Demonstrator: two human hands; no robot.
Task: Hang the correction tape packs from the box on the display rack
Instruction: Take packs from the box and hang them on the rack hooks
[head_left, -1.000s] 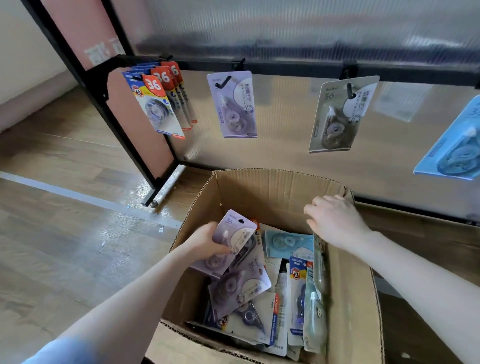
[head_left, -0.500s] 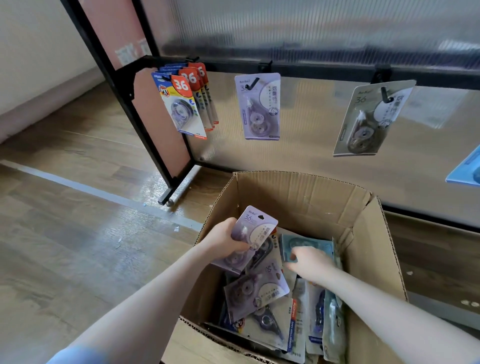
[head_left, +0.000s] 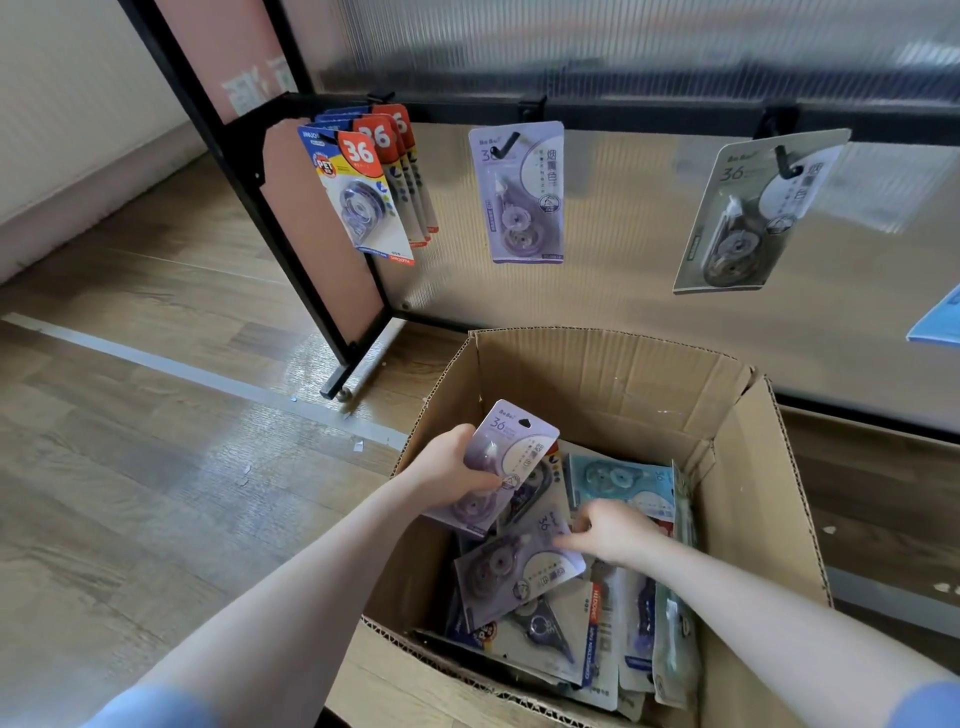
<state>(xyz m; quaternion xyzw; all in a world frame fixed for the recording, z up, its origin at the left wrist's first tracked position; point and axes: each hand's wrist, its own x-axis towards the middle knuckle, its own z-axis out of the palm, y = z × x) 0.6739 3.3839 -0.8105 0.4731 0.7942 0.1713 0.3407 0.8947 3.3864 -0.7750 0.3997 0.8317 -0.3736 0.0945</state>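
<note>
Wood-grain laminate flooring is running under a black metal display rack (head_left: 291, 218) backed by ribbed translucent sheeting. Along its rail, glossy blister cards are hanging from hooks: a bunch of orange-and-blue packs (head_left: 363, 192) at the left corner, then a single lilac pack (head_left: 519, 195), then a grey pack (head_left: 748, 213) tilting further right. Below, an open corrugated cardboard box (head_left: 748, 467) is sitting on the floor, loosely filled with flat correction tape packs. The left hand (head_left: 447, 475) is gripping a lilac carded pack (head_left: 501, 457) near the box's left wall, its long axis pointing up toward the rail and its hang hole uppermost. The right hand (head_left: 615, 530), apart from the left, is pinching the edge of a second lilac pack (head_left: 514, 569) lying slantwise on the pile. The matching lilac hook is standing almost straight above the left hand, so that hand seems better placed.
</note>
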